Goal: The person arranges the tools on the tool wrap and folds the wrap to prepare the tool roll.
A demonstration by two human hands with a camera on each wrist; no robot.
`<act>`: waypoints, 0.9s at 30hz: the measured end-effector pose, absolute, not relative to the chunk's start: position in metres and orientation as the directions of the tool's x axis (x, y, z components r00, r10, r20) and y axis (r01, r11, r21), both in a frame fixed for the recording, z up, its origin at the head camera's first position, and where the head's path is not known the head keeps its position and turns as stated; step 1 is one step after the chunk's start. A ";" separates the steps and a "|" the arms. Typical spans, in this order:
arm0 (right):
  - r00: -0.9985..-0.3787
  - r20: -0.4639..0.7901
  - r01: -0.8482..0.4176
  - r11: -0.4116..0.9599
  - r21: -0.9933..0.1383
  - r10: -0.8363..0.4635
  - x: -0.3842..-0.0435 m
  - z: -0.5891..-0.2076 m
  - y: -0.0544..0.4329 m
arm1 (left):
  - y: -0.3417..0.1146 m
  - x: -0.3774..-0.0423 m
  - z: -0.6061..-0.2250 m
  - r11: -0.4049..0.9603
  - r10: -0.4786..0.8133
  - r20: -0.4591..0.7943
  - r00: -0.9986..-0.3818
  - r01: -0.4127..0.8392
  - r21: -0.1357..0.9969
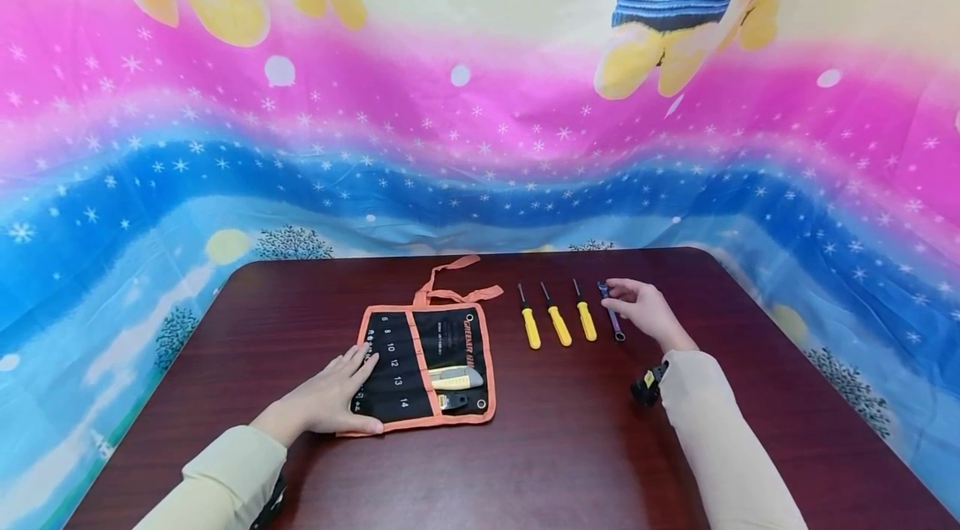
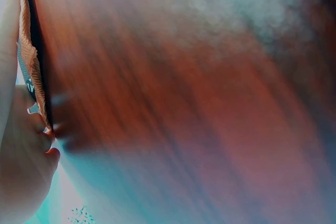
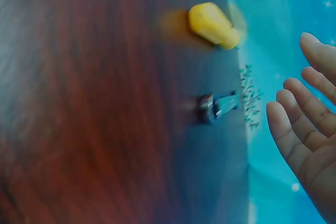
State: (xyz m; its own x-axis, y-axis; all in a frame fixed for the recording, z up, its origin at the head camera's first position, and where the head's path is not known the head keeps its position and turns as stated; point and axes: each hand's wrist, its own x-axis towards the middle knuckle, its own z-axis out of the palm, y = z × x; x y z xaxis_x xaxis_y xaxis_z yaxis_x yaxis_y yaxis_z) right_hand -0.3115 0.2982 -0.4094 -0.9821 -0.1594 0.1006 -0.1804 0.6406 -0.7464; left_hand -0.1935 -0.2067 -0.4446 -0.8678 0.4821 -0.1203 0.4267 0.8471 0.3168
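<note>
My left hand (image 1: 326,392) rests on the left side of a black tool pouch (image 1: 442,330) with orange trim, fingers extended. In the left wrist view, the pouch's edge (image 2: 30,61) shows beside that hand (image 2: 26,177). A yellow and grey utility knife (image 1: 459,378) sits in the pouch's right pocket, above a partly hidden black-ended tool (image 1: 453,402). My right hand (image 1: 643,312) is at the upper part of a purplish-blue wrench (image 1: 615,325) lying on the table. The right wrist view shows that hand (image 3: 310,119) with loosely bent fingers, apart from the wrench (image 3: 210,108).
Three yellow-handled screwdrivers (image 1: 531,330) lie side by side between pouch and wrench. Orange ties (image 1: 465,294) trail from the pouch's top. The dark reddish wooden table (image 1: 555,447) meets a printed cloth backdrop (image 1: 465,180) at the back and sides.
</note>
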 end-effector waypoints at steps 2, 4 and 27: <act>-0.984 0.090 -0.170 0.650 -0.741 -0.155 -0.311 -0.415 0.302 | -0.207 -0.194 -0.445 0.850 0.480 -0.124 -0.869 0.424 0.314; -0.986 0.078 -0.158 0.659 -0.736 -0.149 -0.311 -0.419 0.305 | -0.207 -0.194 -0.445 0.849 0.480 -0.125 -0.868 0.425 0.314; -0.985 -0.074 -0.056 0.690 -0.722 -0.157 -0.311 -0.438 0.313 | -0.207 -0.194 -0.446 0.852 0.482 -0.123 -0.868 0.431 0.298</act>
State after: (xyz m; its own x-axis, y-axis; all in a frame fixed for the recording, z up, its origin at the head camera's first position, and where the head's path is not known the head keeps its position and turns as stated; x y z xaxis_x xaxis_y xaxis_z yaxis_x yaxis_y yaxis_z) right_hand -0.3108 0.3132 -0.4384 -0.9849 -0.1567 -0.0735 -0.0558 0.6895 -0.7221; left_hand -0.1935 -0.2065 -0.4458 -0.8676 0.4818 -0.1227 0.4308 0.8517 0.2983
